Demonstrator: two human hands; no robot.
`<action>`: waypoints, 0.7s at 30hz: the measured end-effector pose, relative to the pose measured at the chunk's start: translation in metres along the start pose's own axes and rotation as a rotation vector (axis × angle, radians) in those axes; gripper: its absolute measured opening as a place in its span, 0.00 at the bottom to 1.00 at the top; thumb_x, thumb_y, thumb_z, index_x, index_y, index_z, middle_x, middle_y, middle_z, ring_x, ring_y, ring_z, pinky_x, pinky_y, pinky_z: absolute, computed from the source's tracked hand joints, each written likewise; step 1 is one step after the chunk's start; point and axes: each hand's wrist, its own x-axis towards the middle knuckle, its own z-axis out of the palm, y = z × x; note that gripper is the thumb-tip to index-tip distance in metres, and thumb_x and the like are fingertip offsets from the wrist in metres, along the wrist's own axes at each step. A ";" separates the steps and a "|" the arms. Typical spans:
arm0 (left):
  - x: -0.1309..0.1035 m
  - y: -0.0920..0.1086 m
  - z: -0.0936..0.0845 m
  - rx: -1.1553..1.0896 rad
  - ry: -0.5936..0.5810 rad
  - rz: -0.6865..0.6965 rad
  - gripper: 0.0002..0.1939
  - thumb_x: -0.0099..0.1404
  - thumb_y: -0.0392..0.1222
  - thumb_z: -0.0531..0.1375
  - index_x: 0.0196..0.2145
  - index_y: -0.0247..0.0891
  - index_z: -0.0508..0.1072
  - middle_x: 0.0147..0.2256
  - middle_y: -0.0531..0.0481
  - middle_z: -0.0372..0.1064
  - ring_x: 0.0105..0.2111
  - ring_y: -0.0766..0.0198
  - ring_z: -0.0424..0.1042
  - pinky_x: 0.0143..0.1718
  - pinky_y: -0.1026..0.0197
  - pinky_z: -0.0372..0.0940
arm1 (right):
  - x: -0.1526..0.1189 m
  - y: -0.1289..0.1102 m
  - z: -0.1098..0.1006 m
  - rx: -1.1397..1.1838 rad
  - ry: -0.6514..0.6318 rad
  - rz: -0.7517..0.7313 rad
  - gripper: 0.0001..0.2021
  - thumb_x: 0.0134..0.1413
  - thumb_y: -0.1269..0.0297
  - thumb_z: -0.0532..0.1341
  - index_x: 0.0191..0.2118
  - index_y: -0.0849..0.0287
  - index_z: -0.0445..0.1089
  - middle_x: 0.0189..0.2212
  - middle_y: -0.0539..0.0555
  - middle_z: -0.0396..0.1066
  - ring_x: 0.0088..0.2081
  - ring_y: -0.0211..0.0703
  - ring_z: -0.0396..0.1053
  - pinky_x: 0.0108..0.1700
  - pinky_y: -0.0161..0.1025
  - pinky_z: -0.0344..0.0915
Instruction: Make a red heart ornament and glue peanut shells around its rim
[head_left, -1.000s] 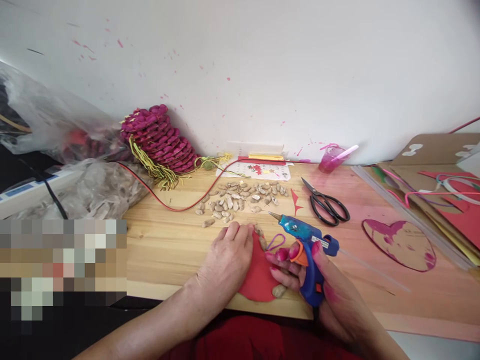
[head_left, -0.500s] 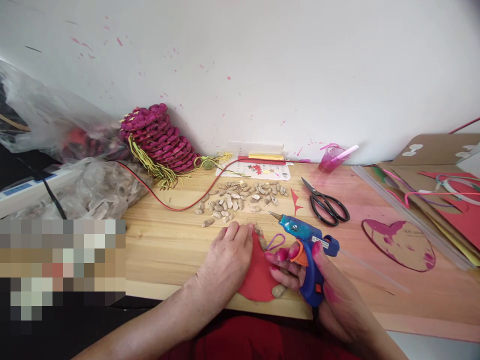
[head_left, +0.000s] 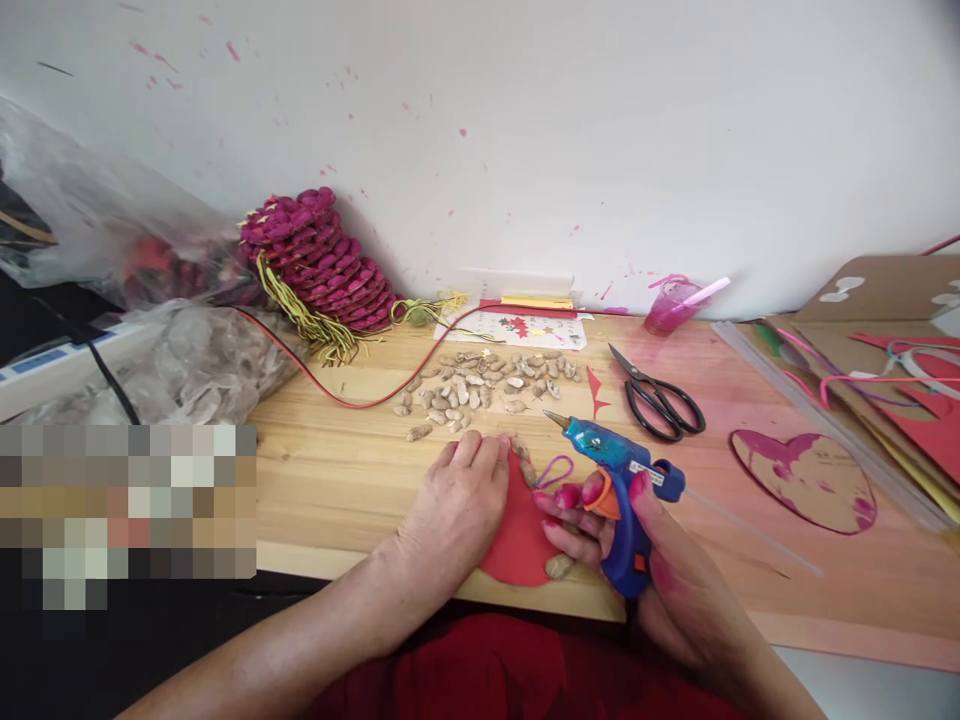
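My left hand (head_left: 466, 495) lies over the left part of a red sheet (head_left: 521, 535) at the table's front edge, fingers together; anything beneath them is hidden. My right hand (head_left: 637, 530) is wrapped round a blue glue gun (head_left: 615, 450) with an orange trigger, its nozzle pointing up and left above the table. Peanuts (head_left: 523, 460) line the sheet's upper right edge, beside a purple loop (head_left: 556, 471). Another peanut (head_left: 558, 567) sits at the sheet's lower right, near my right fingers. Many loose peanuts (head_left: 472, 385) are spread behind my left hand.
Black scissors (head_left: 660, 395) lie behind the glue gun. A heart-shaped cardboard piece (head_left: 806, 480) is at the right, near cardboard (head_left: 847, 300). A pink cup (head_left: 671, 308) stands by the wall. Magenta stacked pieces (head_left: 322, 265) and a plastic bag (head_left: 202, 365) are left; a red-black cord (head_left: 352, 403) crosses the table.
The camera view has shifted slightly. Both hands keep nearly the same pose, the left on the red sheet and the right round the glue gun.
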 end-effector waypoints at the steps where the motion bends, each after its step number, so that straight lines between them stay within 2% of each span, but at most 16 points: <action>1: 0.000 0.000 0.000 0.001 -0.003 0.000 0.18 0.66 0.30 0.58 0.53 0.27 0.72 0.38 0.43 0.71 0.39 0.56 0.69 0.37 0.57 0.70 | 0.000 0.000 0.000 -0.001 -0.001 -0.005 0.19 0.57 0.47 0.65 0.39 0.60 0.78 0.44 0.61 0.81 0.47 0.57 0.78 0.49 0.52 0.76; 5: 0.001 0.000 0.000 0.000 -0.007 -0.002 0.16 0.66 0.29 0.57 0.51 0.29 0.73 0.38 0.43 0.70 0.40 0.57 0.69 0.38 0.58 0.70 | -0.001 0.001 -0.001 -0.007 -0.008 -0.013 0.18 0.58 0.48 0.64 0.40 0.59 0.78 0.45 0.61 0.80 0.48 0.57 0.78 0.51 0.53 0.75; 10: 0.001 0.001 -0.001 -0.021 -0.013 -0.008 0.14 0.66 0.29 0.57 0.49 0.30 0.74 0.39 0.43 0.70 0.40 0.57 0.69 0.38 0.57 0.70 | 0.000 0.001 0.000 -0.019 0.006 -0.011 0.19 0.55 0.46 0.66 0.38 0.59 0.78 0.45 0.61 0.80 0.48 0.58 0.78 0.53 0.57 0.72; 21: 0.000 0.000 0.001 -0.022 0.010 -0.002 0.16 0.66 0.29 0.56 0.51 0.28 0.73 0.38 0.43 0.70 0.40 0.56 0.68 0.39 0.57 0.70 | 0.000 0.000 0.001 -0.029 0.018 -0.002 0.19 0.54 0.45 0.66 0.37 0.58 0.78 0.44 0.60 0.80 0.47 0.58 0.78 0.55 0.59 0.71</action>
